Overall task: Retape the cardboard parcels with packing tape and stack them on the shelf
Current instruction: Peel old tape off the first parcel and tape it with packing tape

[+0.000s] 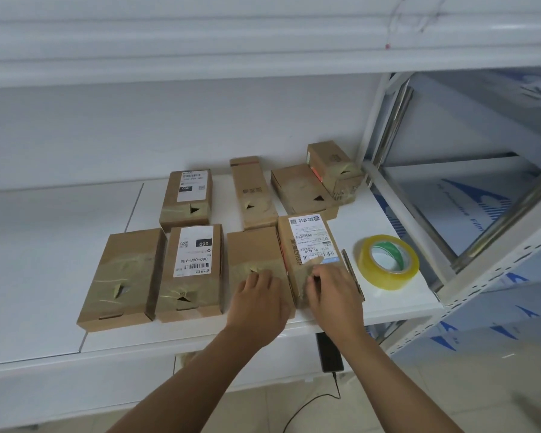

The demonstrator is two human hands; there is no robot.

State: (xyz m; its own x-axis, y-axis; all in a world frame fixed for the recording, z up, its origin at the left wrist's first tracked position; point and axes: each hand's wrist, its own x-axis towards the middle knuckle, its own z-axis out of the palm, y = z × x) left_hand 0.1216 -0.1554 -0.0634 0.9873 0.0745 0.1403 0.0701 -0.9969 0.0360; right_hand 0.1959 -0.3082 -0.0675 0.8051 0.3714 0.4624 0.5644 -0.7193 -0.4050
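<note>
A white shelf board (pixel 60 245) under another white shelf is carrying eight brown cardboard parcels, most crossed with yellowish tape and torn open in small triangular holes. The right hand (pixel 331 295) is pinching the taped near end of the labelled parcel (pixel 310 245), which is tilting up beneath its fingers. The left hand (pixel 260 304) is lying flat on the plain parcel (pixel 253 254) just left of that grip, while the single tape roll (pixel 388 262) is sitting just right of it.

From my remote feed: the left hand (pixel 260 303) and right hand (pixel 334 295) are bare, no gloves, rings or watch visible, and both forearms are uncovered to the frame's bottom edge, no sleeves showing.
</note>
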